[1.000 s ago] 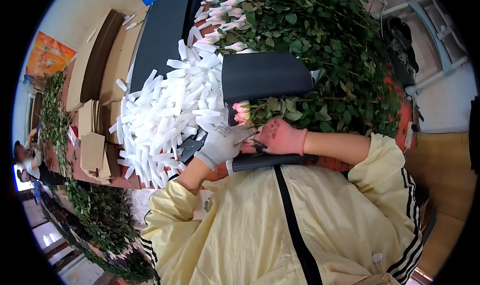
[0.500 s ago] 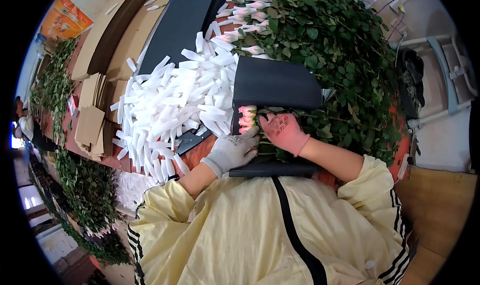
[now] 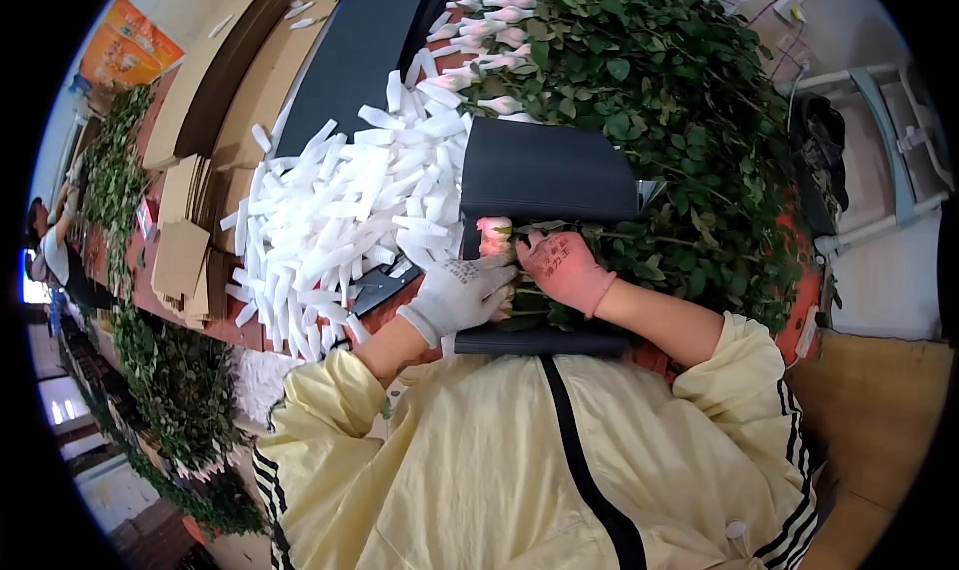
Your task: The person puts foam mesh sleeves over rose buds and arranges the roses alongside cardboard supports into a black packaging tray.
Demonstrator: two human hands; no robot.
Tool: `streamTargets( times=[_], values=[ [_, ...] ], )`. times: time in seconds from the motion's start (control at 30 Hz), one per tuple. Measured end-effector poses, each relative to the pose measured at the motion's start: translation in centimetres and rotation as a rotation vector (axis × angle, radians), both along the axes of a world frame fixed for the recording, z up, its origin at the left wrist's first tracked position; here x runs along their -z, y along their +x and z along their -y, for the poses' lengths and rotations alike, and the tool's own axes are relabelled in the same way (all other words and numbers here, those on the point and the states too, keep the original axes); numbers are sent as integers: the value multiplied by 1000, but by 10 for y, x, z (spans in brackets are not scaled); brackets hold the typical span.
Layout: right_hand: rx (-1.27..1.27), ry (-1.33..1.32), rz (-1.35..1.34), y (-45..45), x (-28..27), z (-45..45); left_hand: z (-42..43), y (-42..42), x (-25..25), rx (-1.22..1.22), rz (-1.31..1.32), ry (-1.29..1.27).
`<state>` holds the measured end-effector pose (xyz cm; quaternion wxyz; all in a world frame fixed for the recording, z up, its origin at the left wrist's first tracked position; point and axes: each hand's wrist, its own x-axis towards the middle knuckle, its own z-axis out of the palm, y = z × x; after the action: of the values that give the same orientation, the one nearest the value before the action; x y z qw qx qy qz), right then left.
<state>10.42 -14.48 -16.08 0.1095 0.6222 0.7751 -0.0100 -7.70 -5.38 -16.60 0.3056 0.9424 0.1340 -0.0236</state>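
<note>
So, my left hand (image 3: 465, 292) lies across the pink roses (image 3: 494, 232), seemingly to keep their heads level; my right hand (image 3: 566, 270), fingers bent, is at the stems just beside; I cannot tell whether either grips; beyond lies the black flap (image 3: 549, 173), perhaps as backing; white sleeves (image 3: 345, 210) heap leftward.

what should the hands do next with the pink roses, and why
Perhaps use the left hand to nudge the pink roses gently level: its fingers lie across the row, partly covering the blooms, while the right hand is just beside them, over the leafy stems.
</note>
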Motion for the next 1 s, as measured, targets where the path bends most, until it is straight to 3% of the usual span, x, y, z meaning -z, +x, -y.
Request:
streamTargets(
  times=[0.1,0.17,0.3,0.33,0.37,0.43,0.63,0.73,0.87,0.93,0.97,1.0],
  values=[
    [5,-37,-16,-2,-10,4,9,-1,2,-54,8,131],
    [80,123,-71,-2,-16,4,8,1,-4,-54,27,123],
    [-71,343,11,12,5,-3,8,5,0,-60,11,159],
    [22,181,1,7,-1,-5,10,5,4,-69,-9,205],
    [20,180,1,8,7,-5,14,3,8,-71,-10,203],
    [-26,332,-33,15,28,-6,20,2,8,-115,-28,124],
    [-69,398,-40,23,38,-2,20,2,4,-65,-75,117],
    [-42,291,-8,23,37,-2,20,2,7,-65,-70,137],
    [-6,340,-18,21,39,-2,18,4,5,-32,-124,115],
    [-23,304,9,18,29,-3,13,0,15,-78,95,49],
    [25,303,3,19,30,-3,5,0,17,-31,83,46],
    [-6,328,-10,20,33,-2,-5,1,16,-16,109,-117]
  ],
)
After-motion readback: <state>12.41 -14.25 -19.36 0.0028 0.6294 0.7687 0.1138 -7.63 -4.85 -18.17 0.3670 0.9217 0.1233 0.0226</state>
